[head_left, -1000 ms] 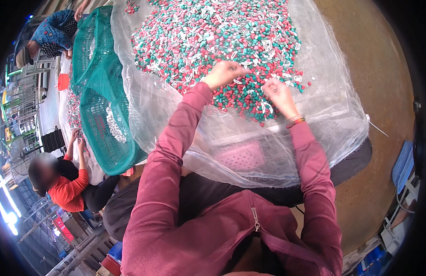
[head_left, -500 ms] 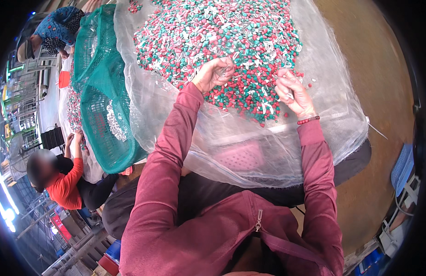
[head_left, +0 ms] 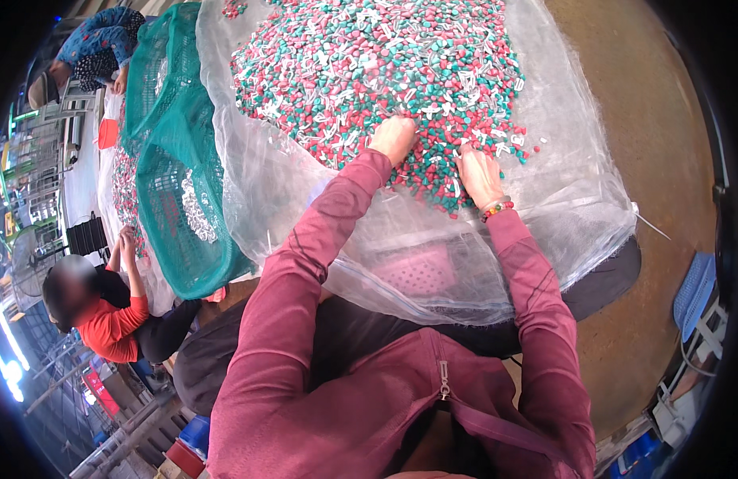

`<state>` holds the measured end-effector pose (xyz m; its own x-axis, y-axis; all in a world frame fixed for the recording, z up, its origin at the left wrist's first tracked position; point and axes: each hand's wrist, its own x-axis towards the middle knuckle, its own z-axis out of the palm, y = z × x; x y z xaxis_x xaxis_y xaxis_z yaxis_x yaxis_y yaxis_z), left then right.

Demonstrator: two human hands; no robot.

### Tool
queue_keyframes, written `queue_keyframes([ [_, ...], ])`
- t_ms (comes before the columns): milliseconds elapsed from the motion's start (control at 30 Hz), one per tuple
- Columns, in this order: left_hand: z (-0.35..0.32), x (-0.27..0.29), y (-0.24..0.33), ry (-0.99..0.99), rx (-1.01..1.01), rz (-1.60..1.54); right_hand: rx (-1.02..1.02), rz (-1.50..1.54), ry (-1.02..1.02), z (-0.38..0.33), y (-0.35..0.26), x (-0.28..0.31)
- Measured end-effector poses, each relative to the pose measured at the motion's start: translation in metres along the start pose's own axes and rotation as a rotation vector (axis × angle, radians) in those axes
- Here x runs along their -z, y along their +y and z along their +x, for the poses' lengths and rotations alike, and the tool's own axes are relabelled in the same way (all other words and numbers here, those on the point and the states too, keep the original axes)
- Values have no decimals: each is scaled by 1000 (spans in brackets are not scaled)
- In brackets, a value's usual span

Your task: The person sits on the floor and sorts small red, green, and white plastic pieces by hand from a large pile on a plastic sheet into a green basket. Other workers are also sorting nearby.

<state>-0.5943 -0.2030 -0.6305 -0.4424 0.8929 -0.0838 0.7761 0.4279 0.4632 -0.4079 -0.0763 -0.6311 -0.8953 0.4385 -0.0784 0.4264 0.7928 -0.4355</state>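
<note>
A broad pile of small red, pink and green pieces [head_left: 321,88], with white looped strips mixed in, lies on a sheer white mesh cloth [head_left: 560,160]. My left hand [head_left: 394,140] is curled, back upward, at the pile's near side; its fingertips are hidden beneath it. A little to the right, my right hand [head_left: 481,176] reaches down among the red and green pieces with fingers bent together. Something pale shows by its fingertips, too small to name.
To the left stand baskets draped in green netting [head_left: 189,263], one with white pieces [head_left: 197,209] inside. A person in an orange-red top [head_left: 118,327] sits beyond; another in a blue patterned top [head_left: 102,48] bends at far left. A pink perforated item [head_left: 417,270] shows under the cloth.
Both hands have come down from above the pile into its near part. The left moved slightly right and the right slightly left; their fingers now point into the pieces.
</note>
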Motion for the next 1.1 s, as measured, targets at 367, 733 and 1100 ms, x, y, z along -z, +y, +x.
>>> queue_keyframes([
  [367, 3, 85, 33, -502, 268, -1716, -449, 1479, -393, 24, 11, 30],
  [733, -29, -35, 46, -136, -157, 219, -415, 1464, -453, -22, 28, 111],
  [1100, 4, 23, 28, -263, 412, -822, -108, -9, -144, -49, 3, 0],
])
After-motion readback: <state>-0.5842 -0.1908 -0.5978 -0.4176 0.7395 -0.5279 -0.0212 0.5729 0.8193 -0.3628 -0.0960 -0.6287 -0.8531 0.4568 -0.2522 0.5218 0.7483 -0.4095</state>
